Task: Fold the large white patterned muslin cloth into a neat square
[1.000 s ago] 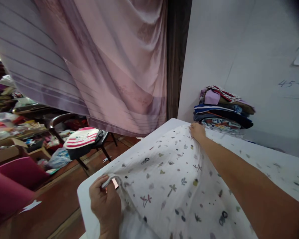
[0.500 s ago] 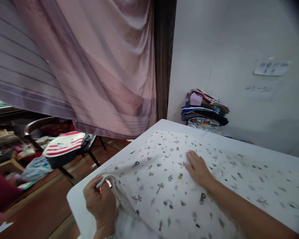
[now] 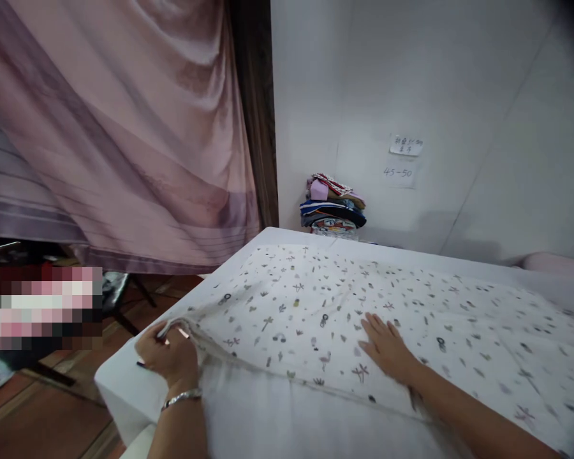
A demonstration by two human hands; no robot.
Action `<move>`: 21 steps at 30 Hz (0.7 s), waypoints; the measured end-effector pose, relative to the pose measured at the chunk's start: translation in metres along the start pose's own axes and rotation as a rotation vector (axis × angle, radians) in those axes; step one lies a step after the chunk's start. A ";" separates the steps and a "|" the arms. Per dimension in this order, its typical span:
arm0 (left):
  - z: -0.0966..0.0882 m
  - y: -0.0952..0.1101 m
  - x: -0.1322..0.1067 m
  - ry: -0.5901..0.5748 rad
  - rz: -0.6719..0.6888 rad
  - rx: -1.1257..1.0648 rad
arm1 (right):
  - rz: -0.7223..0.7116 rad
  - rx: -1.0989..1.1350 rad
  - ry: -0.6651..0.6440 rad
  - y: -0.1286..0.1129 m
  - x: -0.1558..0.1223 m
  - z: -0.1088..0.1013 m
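A white cloth [image 3: 316, 299] printed with small plants and animals lies spread over a white table [image 3: 119, 389]. My left hand [image 3: 167, 354] is closed, pinching the cloth's near left corner at the table's edge; a bracelet sits on that wrist. My right hand [image 3: 387, 347] lies flat on the cloth with fingers stretched out, pressing the fabric near the middle of its front part.
A stack of folded clothes [image 3: 332, 207] sits at the table's far corner against the white wall, below a paper note [image 3: 405, 145]. A pink striped curtain [image 3: 124, 140] hangs on the left. A chair and clutter stand on the wooden floor [image 3: 38, 414] at left.
My right hand slid back from the cloth's far edge toward me, flat across the fabric. My left hand kept its pinch on the corner. The view turned to the right.
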State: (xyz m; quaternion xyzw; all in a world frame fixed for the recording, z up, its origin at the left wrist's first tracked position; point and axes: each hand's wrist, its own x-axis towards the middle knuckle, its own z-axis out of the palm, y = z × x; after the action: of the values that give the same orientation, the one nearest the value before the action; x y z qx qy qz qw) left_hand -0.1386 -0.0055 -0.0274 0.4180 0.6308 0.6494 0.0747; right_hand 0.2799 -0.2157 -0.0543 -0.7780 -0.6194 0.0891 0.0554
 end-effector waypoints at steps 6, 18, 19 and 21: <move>-0.003 0.008 0.016 0.128 -0.027 0.035 | -0.058 -0.009 0.013 0.005 -0.030 0.018; -0.012 0.021 0.008 0.066 -0.177 0.060 | -0.120 0.065 0.114 -0.027 0.028 -0.051; -0.012 0.024 0.008 0.055 -0.177 0.067 | -0.118 0.073 0.133 -0.034 0.041 -0.052; -0.013 0.029 0.010 0.046 -0.180 0.075 | -0.103 0.080 0.104 -0.047 0.060 -0.045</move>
State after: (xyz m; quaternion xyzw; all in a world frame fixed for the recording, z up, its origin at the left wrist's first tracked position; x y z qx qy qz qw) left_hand -0.1407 -0.0149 0.0041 0.3469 0.6913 0.6255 0.1025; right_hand 0.2576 -0.1456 -0.0056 -0.7458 -0.6509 0.0700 0.1232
